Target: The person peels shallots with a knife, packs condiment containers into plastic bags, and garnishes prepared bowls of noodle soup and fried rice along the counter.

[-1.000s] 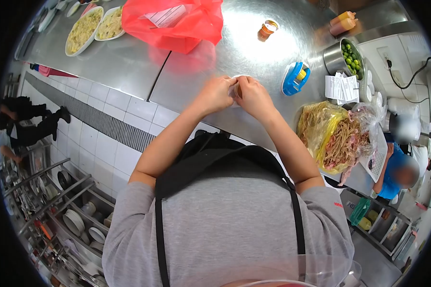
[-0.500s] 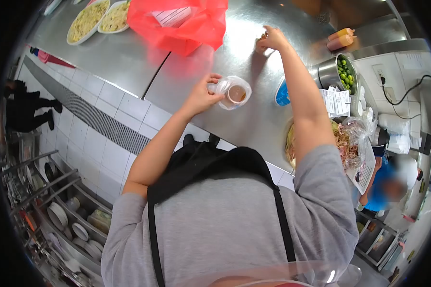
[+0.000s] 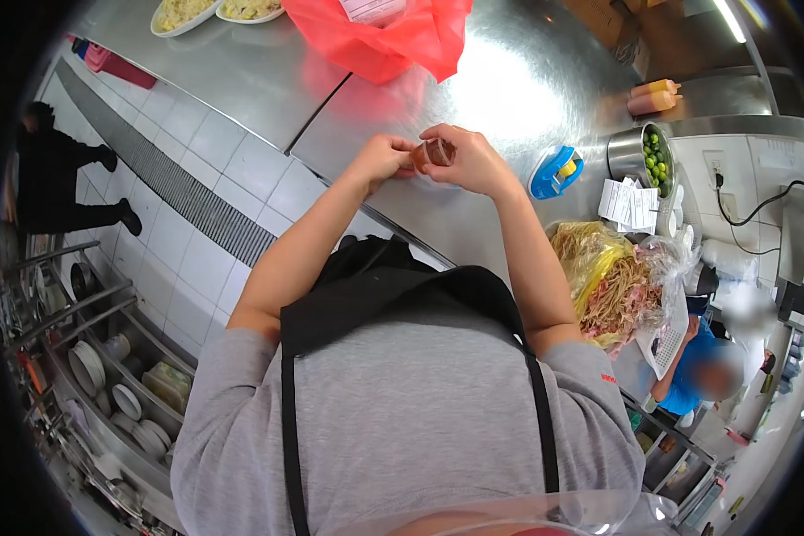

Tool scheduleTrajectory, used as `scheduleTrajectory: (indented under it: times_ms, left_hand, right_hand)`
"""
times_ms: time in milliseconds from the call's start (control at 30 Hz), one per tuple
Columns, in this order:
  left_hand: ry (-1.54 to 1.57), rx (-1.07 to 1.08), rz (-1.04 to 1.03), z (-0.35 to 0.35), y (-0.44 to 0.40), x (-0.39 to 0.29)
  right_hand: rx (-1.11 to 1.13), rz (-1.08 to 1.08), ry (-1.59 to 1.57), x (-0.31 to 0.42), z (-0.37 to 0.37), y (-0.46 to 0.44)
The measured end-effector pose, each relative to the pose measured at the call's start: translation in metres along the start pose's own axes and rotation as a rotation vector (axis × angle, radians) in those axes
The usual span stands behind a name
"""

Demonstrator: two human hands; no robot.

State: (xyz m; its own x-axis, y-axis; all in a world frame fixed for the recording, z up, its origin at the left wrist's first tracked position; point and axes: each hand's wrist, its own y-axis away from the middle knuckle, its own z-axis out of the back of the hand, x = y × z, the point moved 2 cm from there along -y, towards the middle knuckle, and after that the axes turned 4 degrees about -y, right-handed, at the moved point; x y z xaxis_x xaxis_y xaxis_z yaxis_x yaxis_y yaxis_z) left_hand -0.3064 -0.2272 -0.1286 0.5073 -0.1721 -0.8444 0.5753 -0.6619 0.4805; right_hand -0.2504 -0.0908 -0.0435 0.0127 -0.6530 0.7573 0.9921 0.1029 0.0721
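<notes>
My right hand (image 3: 475,163) is wrapped round a small clear cup of reddish-brown sauce (image 3: 432,156), held above the steel counter (image 3: 348,116) near its front edge. Close on its left is my left hand (image 3: 384,163), its fingers pinched beside the cup at a thin clear plastic bag (image 3: 427,182). Most of the bag is hidden under my hands. Beyond them lies a red plastic bag (image 3: 393,40) with a white paper slip on it. A blue tape dispenser (image 3: 556,172) stands to the right of my right hand.
Two dishes of food (image 3: 183,13) are at the back left. On the right are a metal pot of green limes (image 3: 630,154), paper slips (image 3: 630,205), sauce bottles (image 3: 654,96) and a bag of shredded food (image 3: 612,286). Two people are further off, left and right.
My right hand has picked up the sauce cup from the back of the counter and brought it to my left hand. The camera view has shifted.
</notes>
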Motion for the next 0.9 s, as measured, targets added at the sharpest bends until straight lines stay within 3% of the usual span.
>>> scheduleTrajectory:
  times_ms: [167, 267, 367, 467, 533, 633, 767, 833, 900]
  left_hand:
    - [-0.032, -0.043, 0.008, -0.001, 0.002, 0.003]
    - [0.121, -0.058, 0.049, 0.001, 0.001, 0.007]
    - [0.128, -0.115, 0.005, 0.000, 0.005, 0.005]
    - [0.065, -0.159, -0.082, 0.002, 0.011, -0.003]
    - [-0.168, -0.182, -0.168, 0.006, 0.012, -0.006]
    - [-0.123, -0.198, -0.190, 0.008, 0.015, -0.008]
    - [-0.311, -0.216, -0.364, 0.001, 0.026, -0.025]
    - [-0.597, -0.253, -0.582, -0.007, 0.036, -0.040]
    - [-0.549, -0.243, -0.562, -0.014, 0.037, -0.046]
  right_hand:
    - [0.013, -0.008, 0.136, 0.002, -0.004, 0.005]
    - [0.090, -0.092, 0.332, 0.000, -0.009, 0.007]
    - [-0.073, -0.061, 0.300, 0.001, -0.022, 0.008]
    - [-0.194, -0.012, 0.404, 0.009, -0.025, 0.017]
    - [-0.350, 0.198, 0.448, 0.018, -0.020, 0.026]
    - [-0.165, 0.194, 0.533, 0.009, -0.025, 0.035]
    - [-0.266, 0.282, 0.515, 0.011, -0.030, 0.038]
    - [-0.296, 0.312, 0.665, 0.013, -0.033, 0.038]
    - [-0.326, 0.320, 0.721, 0.015, -0.035, 0.041]
